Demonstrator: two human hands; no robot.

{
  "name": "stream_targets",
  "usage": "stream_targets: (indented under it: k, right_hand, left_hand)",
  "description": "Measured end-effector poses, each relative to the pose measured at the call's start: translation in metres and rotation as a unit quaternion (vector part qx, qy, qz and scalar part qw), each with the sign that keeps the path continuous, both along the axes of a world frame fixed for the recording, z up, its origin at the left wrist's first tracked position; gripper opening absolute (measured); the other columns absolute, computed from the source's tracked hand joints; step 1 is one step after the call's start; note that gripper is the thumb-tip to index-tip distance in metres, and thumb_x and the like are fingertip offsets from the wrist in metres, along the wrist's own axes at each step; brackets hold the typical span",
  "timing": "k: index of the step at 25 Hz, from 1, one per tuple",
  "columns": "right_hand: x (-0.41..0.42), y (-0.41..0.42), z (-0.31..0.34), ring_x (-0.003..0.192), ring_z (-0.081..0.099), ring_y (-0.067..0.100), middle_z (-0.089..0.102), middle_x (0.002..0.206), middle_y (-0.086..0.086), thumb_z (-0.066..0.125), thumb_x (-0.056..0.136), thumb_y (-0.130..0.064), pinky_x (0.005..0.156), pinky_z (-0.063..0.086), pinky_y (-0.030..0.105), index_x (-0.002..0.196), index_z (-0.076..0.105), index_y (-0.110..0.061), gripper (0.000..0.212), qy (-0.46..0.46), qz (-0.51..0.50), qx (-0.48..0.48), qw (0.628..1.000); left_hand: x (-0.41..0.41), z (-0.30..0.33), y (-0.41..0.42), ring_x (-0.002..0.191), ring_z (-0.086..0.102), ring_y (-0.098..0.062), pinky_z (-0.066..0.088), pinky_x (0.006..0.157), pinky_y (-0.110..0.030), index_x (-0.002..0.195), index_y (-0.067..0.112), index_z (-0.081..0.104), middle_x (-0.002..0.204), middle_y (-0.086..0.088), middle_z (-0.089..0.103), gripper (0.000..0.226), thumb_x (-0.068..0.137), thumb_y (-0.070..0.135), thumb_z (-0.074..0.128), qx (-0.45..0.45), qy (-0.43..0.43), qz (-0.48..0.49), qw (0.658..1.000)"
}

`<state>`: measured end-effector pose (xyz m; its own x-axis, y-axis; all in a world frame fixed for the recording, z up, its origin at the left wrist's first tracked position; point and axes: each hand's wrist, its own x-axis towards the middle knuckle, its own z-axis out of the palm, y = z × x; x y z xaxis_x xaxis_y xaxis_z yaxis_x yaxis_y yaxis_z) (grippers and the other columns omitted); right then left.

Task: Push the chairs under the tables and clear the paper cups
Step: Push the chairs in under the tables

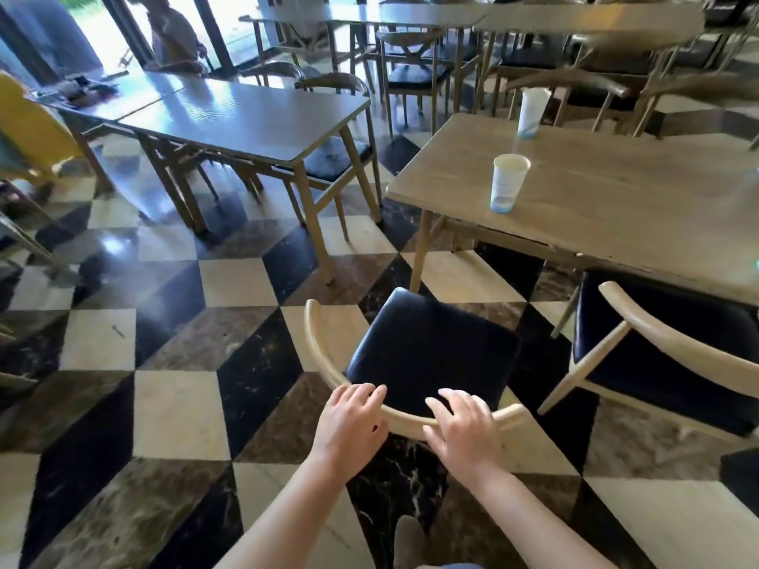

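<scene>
While both hands rest on the curved wooden backrest of the near chair [427, 351], the left hand [349, 425] lies flat with its fingers [369, 394] spread and released over the rail, and the right hand [464, 429] sits likewise, loose and not clenched. That chair stands clear of the worktop [616, 190] on the checkered floor [172, 408], its dark seat pointing up and right toward the worktop's near left leg. A second chair [665, 355] just to the right sits partly tucked beneath the same worktop, its backrest toward the viewer. Two paper cups stand upright on the wood: the near cup [507, 182] close to the front left corner, the far cup [531, 112] at the back edge, well apart.
</scene>
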<state>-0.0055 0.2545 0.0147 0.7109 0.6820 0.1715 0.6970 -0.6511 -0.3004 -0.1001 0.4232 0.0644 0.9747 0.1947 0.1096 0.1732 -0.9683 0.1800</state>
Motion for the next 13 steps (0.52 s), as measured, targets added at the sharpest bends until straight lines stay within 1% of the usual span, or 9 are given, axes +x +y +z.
stream_targets:
  k: [5, 10, 12, 13]
  right_hand:
    - [-0.002, 0.048, -0.007, 0.098, 0.063, 0.026, 0.068, 0.105, 0.009, 0.079, 0.066, -0.035, 0.084, 0.053, 0.049, 0.107, 0.065, -0.016, 0.047, 0.018, 0.007, -0.022, 1.000]
    - [-0.014, 0.068, -0.018, 0.096, 0.062, 0.026, 0.067, 0.104, 0.008, 0.078, 0.066, -0.037, 0.084, 0.052, 0.047, 0.108, 0.064, -0.017, 0.048, 0.036, -0.029, -0.069, 0.997]
    - [-0.022, 0.076, -0.021, 0.091, 0.063, 0.026, 0.067, 0.099, 0.007, 0.080, 0.064, -0.036, 0.079, 0.054, 0.046, 0.106, 0.065, -0.016, 0.049, 0.055, -0.058, -0.082, 0.993]
    - [-0.025, 0.080, -0.022, 0.087, 0.064, 0.025, 0.068, 0.095, 0.006, 0.081, 0.063, -0.035, 0.075, 0.054, 0.044, 0.105, 0.065, -0.016, 0.048, 0.069, -0.071, -0.086, 0.991]
  left_hand:
    - [0.004, -0.012, 0.053, 0.097, 0.065, -0.022, 0.048, 0.090, -0.040, 0.109, 0.010, 0.065, 0.103, -0.005, 0.070, 0.047, 0.066, 0.023, 0.079, 0.006, 0.021, -0.002, 1.000]
    - [0.022, -0.031, 0.089, 0.104, 0.061, -0.026, 0.047, 0.092, -0.043, 0.111, 0.011, 0.064, 0.108, -0.008, 0.068, 0.052, 0.064, 0.025, 0.080, 0.017, 0.060, -0.081, 0.995]
    - [0.029, -0.042, 0.108, 0.112, 0.057, -0.026, 0.043, 0.097, -0.045, 0.117, 0.013, 0.061, 0.115, -0.009, 0.065, 0.053, 0.068, 0.027, 0.076, 0.018, 0.105, -0.119, 0.987]
    - [0.032, -0.047, 0.117, 0.118, 0.052, -0.026, 0.038, 0.101, -0.046, 0.122, 0.013, 0.057, 0.121, -0.009, 0.061, 0.053, 0.073, 0.027, 0.073, 0.021, 0.131, -0.141, 0.981]
